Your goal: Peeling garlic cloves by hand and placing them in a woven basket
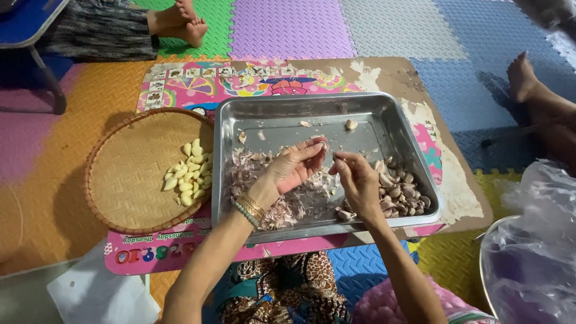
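Note:
My left hand (294,168) and my right hand (357,180) meet over a steel tray (276,114), fingertips pinching a small garlic clove (324,146) between them. Bracelets circle my left wrist. Under the hands lies a heap of papery garlic skins (282,207). Unpeeled cloves (402,195) are piled in the tray's right front corner. A round woven basket (120,180) to the left holds peeled pale cloves (191,174).
The tray and basket rest on a low colourful table (264,84) with worn edges. Another person's feet (183,21) are at the far side, and a leg (540,102) at right. A plastic bag in a metal bowl (531,252) sits at lower right.

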